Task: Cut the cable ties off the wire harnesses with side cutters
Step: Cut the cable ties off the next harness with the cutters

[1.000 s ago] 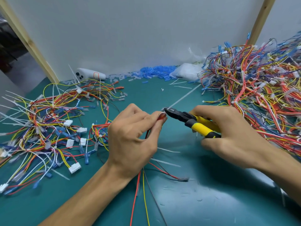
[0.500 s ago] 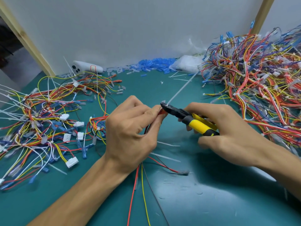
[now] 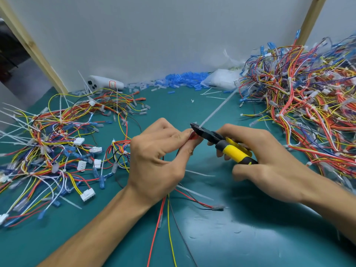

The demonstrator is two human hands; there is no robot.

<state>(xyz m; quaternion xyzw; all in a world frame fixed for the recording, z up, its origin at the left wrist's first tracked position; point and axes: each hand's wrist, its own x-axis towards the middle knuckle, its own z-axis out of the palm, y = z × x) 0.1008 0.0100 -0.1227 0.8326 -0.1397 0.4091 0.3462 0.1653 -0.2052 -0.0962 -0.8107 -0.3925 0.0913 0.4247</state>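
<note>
My left hand [image 3: 159,158] pinches a thin wire harness [image 3: 169,228] of red, yellow and black wires; the wires trail down toward me from under the palm. My right hand [image 3: 265,162] grips the yellow-and-black side cutters [image 3: 227,147]. The black jaws sit right at my left fingertips, against the white cable tie [image 3: 213,110], whose long tail sticks up and to the right. The tie's head is hidden between my fingers and the jaws.
A big heap of tied harnesses [image 3: 308,105] fills the right side. A looser pile of wires and connectors [image 3: 57,143] lies at the left. Blue terminal sleeves [image 3: 183,79], a white plastic bag [image 3: 221,79] and a white device [image 3: 104,84] line the back wall. Cut tie scraps [image 3: 196,191] litter the green mat [image 3: 240,237].
The cutter jaws have moved in closer to my left fingertips and sit on the tie. Both hands stay almost in place; the camera has tilted slightly.
</note>
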